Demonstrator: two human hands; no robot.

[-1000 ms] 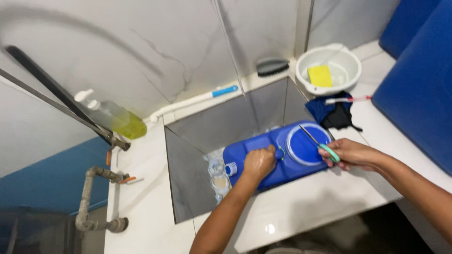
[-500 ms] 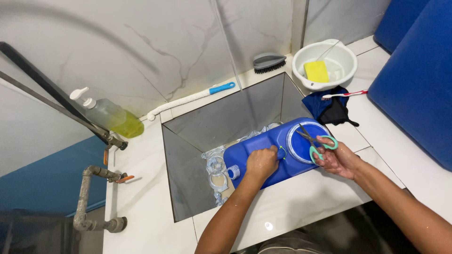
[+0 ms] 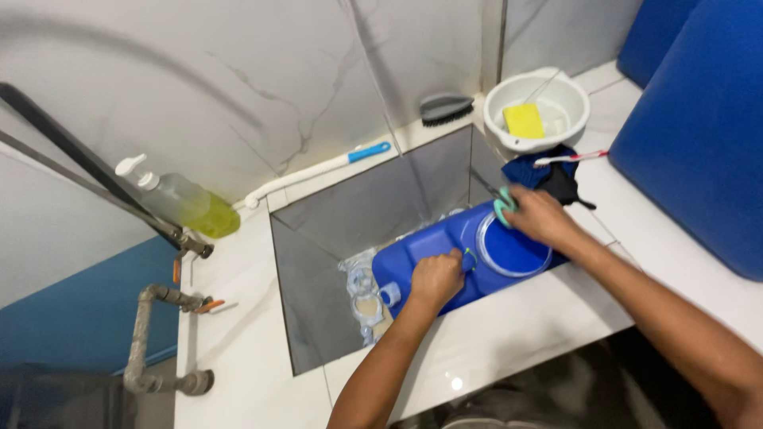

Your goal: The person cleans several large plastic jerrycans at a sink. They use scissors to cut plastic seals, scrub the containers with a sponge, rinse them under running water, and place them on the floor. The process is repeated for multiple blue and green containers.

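Over the sink [image 3: 334,238], left hand [image 3: 435,278] grip clenched on blue container [image 3: 445,246]; right hand [image 3: 540,214] grip grasping teal-handled scissors [image 3: 502,205] at its far edge.

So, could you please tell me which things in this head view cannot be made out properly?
- Tool in the right hand: only its green handle shows; the hand covers the working end.
- Blue container: its handle area is covered by the left hand.
- Clear items in the sink: too blurred to identify.
- Large blue drum: cut off by the right edge.
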